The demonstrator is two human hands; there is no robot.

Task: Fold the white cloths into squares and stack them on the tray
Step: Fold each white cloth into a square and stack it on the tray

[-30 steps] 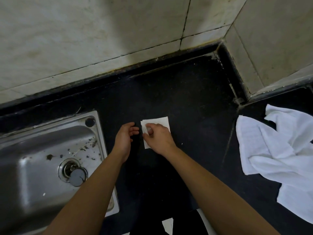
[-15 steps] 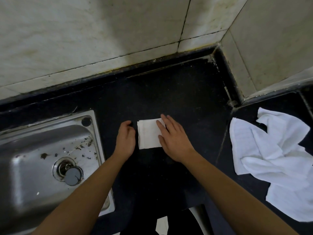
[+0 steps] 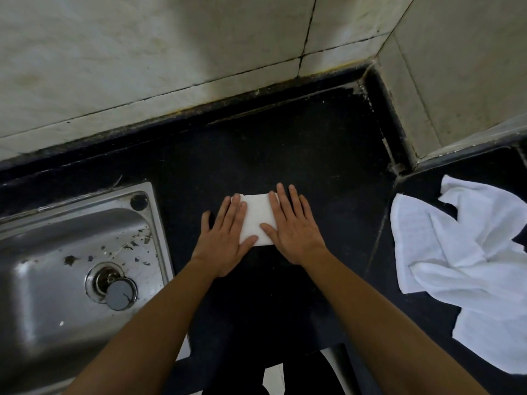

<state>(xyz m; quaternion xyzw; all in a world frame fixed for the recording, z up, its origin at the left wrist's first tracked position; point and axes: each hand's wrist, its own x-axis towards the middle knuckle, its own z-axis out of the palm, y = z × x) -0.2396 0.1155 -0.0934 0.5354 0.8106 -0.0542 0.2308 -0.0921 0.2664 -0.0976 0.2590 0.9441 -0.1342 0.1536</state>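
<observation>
On the black countertop (image 3: 285, 143) beside a steel sink (image 3: 71, 266), one folded white cloth (image 3: 256, 218) lay pressed flat under the left hand (image 3: 225, 238) and right hand (image 3: 293, 229), fingers spread. Unfolded cloths (image 3: 462, 266) waited at the right. No tray was visible, so stacking seemed not begun.

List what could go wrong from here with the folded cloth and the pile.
1. No tray is in view, so the folded cloth, pressed flat under the left hand and right hand, may unfold while being carried.
2. The sink with its debris lies just left; a slip could soil the cloth.
3. The crumpled white cloths lie overlapped and might drag together.
</observation>
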